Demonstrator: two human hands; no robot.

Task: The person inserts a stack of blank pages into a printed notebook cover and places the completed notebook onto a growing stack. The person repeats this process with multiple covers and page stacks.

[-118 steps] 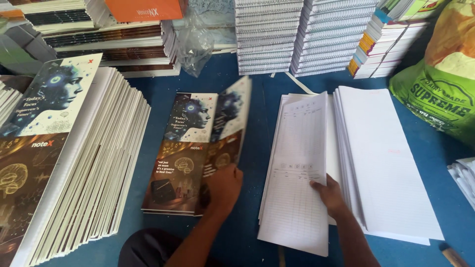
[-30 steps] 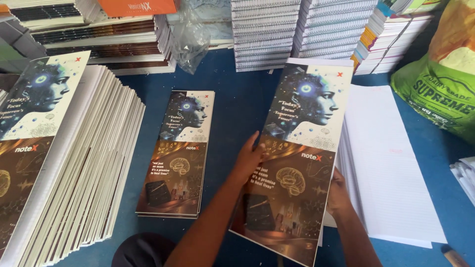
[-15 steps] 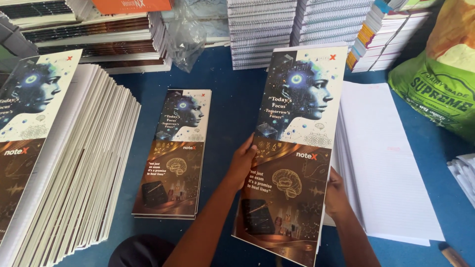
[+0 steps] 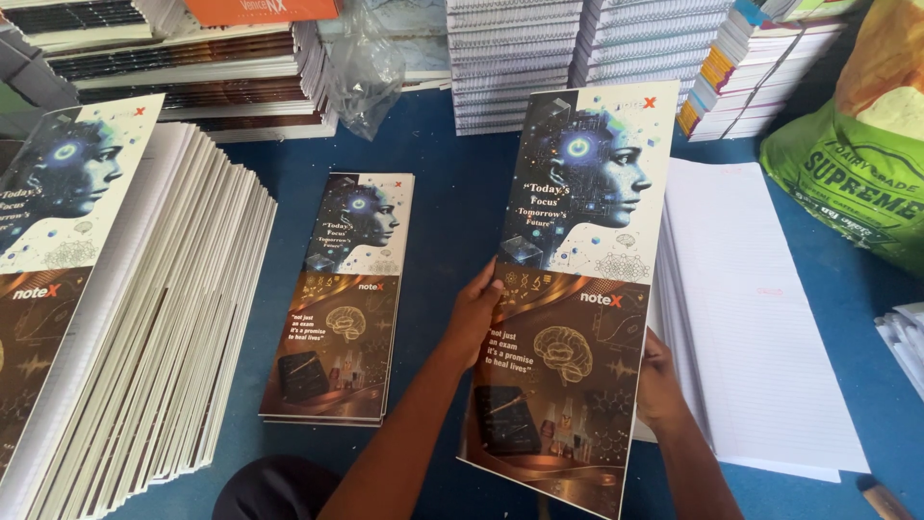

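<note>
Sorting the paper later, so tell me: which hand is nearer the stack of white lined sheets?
Right. The right hand grips the long cover's right edge, directly beside the stack of white lined sheets. The left hand holds the opposite edge, farther away.

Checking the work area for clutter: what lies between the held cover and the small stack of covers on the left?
Only bare blue table between held cover and small stack, head view.

Both arms bare, reach up from bottom edge, forearms angled slightly toward each other. Left hand raised, fingers curled, thumb forward, pinching grip along left side. Right hand lower, mostly hidden; only knuckles and wrist show, fingers wrapped around right side. Wrists roughly straight. Hands well apart, level with mid-frame.
</note>
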